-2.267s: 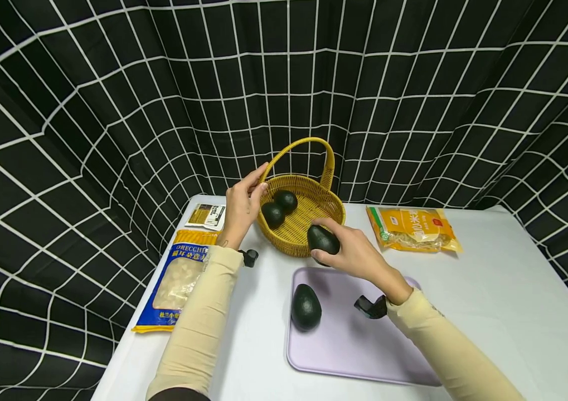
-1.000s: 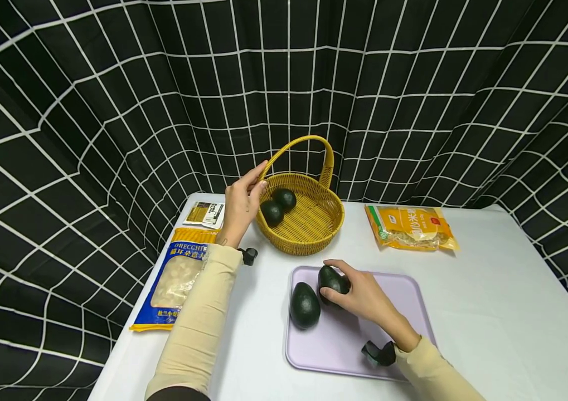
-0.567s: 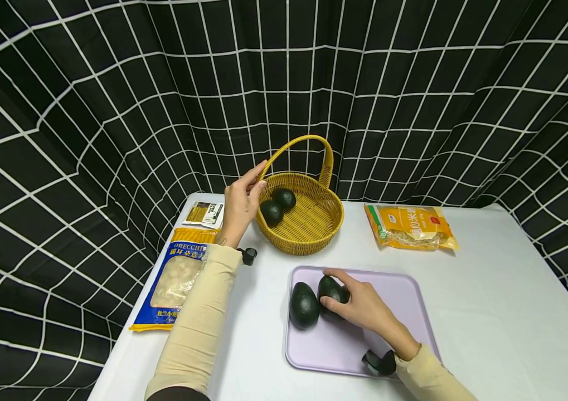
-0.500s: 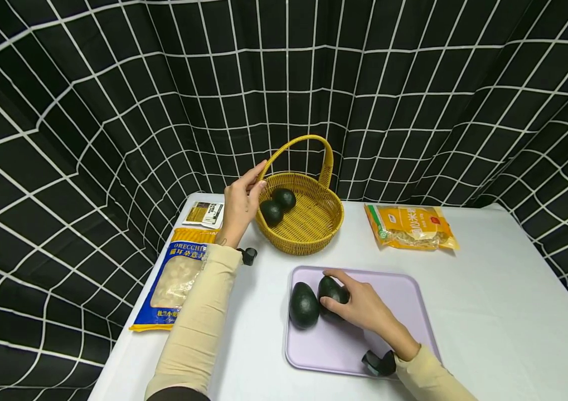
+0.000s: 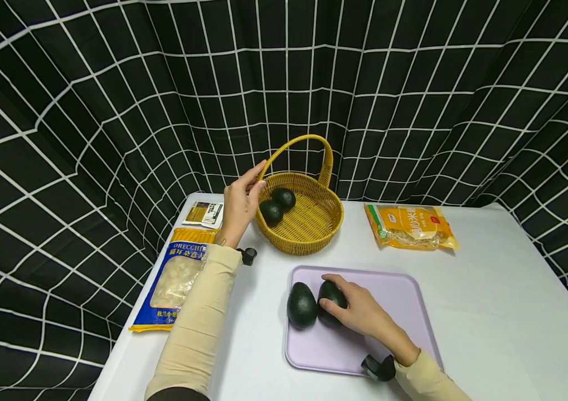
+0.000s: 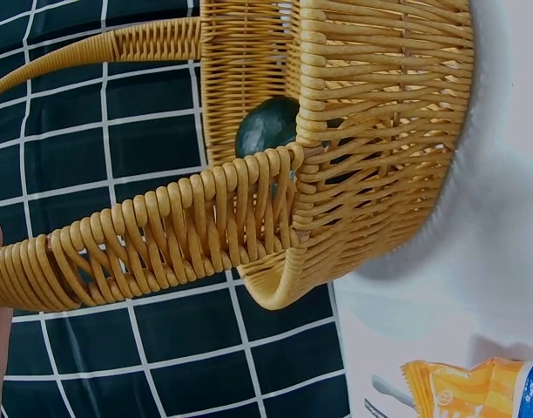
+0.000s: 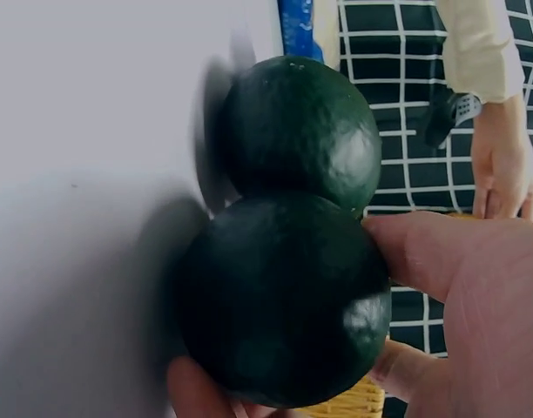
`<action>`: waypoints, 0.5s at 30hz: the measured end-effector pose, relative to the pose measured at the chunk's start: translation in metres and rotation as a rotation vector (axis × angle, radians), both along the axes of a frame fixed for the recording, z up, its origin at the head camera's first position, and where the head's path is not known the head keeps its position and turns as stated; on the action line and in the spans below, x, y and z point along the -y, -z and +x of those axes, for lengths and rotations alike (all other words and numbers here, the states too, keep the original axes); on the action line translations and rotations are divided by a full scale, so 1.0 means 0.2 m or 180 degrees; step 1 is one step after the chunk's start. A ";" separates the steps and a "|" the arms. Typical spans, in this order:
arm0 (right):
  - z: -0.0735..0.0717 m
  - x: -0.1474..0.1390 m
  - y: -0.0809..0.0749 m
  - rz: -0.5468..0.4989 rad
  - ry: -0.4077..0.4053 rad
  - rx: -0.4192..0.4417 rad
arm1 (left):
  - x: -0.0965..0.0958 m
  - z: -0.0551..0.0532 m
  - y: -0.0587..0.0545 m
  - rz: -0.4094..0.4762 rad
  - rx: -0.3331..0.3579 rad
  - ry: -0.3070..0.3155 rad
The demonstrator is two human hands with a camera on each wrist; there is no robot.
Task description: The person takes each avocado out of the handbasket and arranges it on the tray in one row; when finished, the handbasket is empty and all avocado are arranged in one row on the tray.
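Observation:
My left hand (image 5: 240,203) grips the left side of the handle of a yellow wicker basket (image 5: 309,223); in the left wrist view the handle (image 6: 162,226) runs to fingers at the left edge. Two dark green avocados (image 5: 271,213) lie in the basket's left part. My right hand (image 5: 361,312) holds an avocado (image 5: 331,295) over the lilac tray (image 5: 314,353), thumb and fingers around it. A second avocado (image 5: 301,305) lies on the tray's left side. Seen from the right wrist, the held avocado (image 7: 279,305) touches its neighbour (image 7: 306,131).
A blue and yellow pasta bag (image 5: 173,278) lies left, partly under the left forearm. Behind it is a small brown and white packet (image 5: 204,214). An orange noodle bag (image 5: 411,227) lies back right. A black curtain with white grid lines (image 5: 289,83) rises behind the table.
My right hand has brought its avocado from the basket's front rim down to the tray, beside the other, which has shifted slightly left. The left hand stays on the basket handle.

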State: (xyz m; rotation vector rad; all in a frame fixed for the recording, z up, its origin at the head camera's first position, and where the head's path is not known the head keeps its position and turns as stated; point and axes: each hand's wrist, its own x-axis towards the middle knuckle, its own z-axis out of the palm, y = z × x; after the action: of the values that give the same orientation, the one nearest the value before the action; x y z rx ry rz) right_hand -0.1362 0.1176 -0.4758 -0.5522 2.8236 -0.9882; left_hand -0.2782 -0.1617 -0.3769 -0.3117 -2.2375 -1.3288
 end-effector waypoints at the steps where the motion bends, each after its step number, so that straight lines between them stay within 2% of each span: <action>1: 0.00 0.00 0.00 0.0004 -0.0005 0.0013 | 0.00 0.00 0.00 -0.0003 -0.0003 0.0000; 15: 0.03 -0.02 -0.03 0.0073 -0.0043 0.0229 | 0.00 0.00 0.00 0.0014 -0.0023 0.0016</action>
State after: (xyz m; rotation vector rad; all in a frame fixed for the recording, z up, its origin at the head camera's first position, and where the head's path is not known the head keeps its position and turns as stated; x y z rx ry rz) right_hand -0.1303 0.1224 -0.4704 -0.5216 2.7607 -0.9525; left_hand -0.2783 -0.1618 -0.3770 -0.3204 -2.2291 -1.3328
